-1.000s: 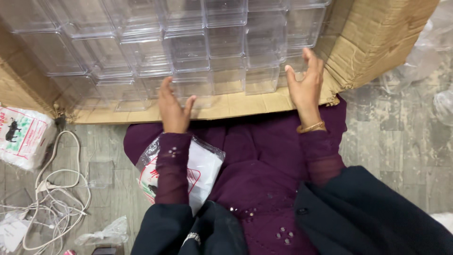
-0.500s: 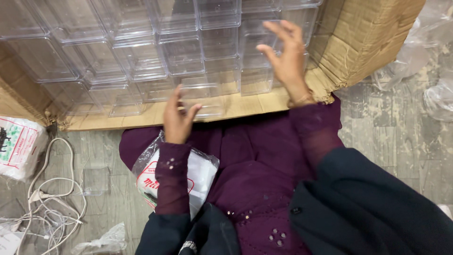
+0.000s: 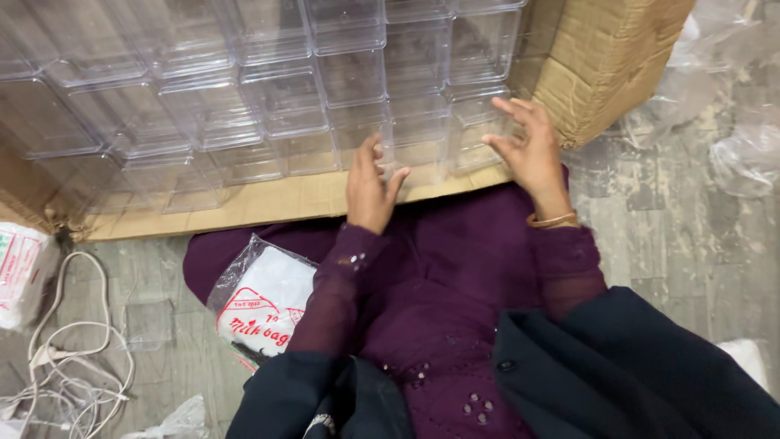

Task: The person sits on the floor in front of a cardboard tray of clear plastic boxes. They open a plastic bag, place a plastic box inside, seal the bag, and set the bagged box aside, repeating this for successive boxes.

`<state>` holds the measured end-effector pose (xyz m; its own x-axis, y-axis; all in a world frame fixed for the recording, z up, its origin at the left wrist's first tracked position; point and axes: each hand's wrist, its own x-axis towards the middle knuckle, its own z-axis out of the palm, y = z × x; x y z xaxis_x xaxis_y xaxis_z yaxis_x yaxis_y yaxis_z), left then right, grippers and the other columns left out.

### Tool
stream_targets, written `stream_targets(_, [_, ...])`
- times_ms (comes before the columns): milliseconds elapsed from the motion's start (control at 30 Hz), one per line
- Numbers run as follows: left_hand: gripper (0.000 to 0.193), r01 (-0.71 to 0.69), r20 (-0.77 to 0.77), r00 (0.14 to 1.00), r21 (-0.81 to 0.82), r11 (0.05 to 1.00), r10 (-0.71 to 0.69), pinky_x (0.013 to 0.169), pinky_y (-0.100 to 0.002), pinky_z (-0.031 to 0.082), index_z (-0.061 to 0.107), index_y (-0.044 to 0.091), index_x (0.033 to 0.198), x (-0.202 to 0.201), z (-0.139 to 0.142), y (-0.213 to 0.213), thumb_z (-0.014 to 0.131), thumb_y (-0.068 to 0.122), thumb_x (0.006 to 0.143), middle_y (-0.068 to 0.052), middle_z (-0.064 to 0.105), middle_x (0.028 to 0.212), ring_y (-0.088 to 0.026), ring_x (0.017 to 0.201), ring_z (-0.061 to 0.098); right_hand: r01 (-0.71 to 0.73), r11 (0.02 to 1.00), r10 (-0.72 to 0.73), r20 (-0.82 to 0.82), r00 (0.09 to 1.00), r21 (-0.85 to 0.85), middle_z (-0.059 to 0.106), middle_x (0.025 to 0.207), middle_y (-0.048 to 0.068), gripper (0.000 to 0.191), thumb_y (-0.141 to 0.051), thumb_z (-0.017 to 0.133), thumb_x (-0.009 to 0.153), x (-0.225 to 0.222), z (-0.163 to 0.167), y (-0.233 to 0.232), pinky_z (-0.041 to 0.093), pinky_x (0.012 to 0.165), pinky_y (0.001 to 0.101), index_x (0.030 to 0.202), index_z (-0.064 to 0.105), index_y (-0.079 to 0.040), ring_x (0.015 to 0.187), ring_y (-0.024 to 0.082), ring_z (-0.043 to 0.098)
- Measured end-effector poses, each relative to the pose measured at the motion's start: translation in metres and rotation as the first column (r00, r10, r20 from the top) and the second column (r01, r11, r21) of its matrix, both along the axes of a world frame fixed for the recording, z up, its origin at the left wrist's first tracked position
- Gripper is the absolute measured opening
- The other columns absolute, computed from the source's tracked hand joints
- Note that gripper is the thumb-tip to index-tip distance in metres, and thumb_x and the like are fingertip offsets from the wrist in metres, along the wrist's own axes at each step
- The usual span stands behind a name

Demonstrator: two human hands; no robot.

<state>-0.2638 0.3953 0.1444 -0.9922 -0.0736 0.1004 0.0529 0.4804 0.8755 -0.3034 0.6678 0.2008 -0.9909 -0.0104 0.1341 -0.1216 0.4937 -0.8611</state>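
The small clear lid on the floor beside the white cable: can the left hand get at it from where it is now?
Probably yes. The left hand rests on the clear boxes, and only the packet of bags lies near the way to the lid.

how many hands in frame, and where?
2. Left hand at the near edge of the cardboard carton, touching a clear plastic box. Right hand at that box's right side. None hidden.

White cables (image 3: pixel 61 366) and printed bag (image 3: pixel 264 305) on floor.
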Motion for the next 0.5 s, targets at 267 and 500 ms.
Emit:
stream_targets(267, [0.096, 0.066, -0.217, 0.972, -0.122, 0.99, -0.092, 0.107, -0.045, 0.048, 0.024, 0.009, 0.162, -0.012, -0.009, 0.023, 0.084, 0.021, 0.087, -0.025, 0.046, 0.145, -0.042, 0.129, 0.053, 0.08, 0.961, -0.057, -0.096, 0.994, 0.264, 0.061, 0.132, 0.009, 0.05, 0.002, 0.084, 0.086, -0.004, 0.01, 0.011, 0.062, 0.083, 0.0286, 0.132, 0.074, -0.016, 0.106, 0.02, 0.065])
stream_targets(500, [0.098, 0.16, -0.08, 0.983, -0.041, 0.986, -0.163, 0.103, -0.045, 0.049, 0.026, 0.006, 0.159, -0.022, -0.005, 0.008, 0.086, 0.024, 0.084, -0.025, 0.047, 0.138, -0.041, 0.125, 0.054, -0.053, 0.902, 0.117, -0.125, 0.985, 0.429, 0.059, 0.129, 0.012, 0.05, -0.015, 0.088, 0.086, -0.02, 0.026, 0.015, 0.055, 0.093, 0.0387, 0.133, 0.071, -0.013, 0.114, 0.028, 0.061])
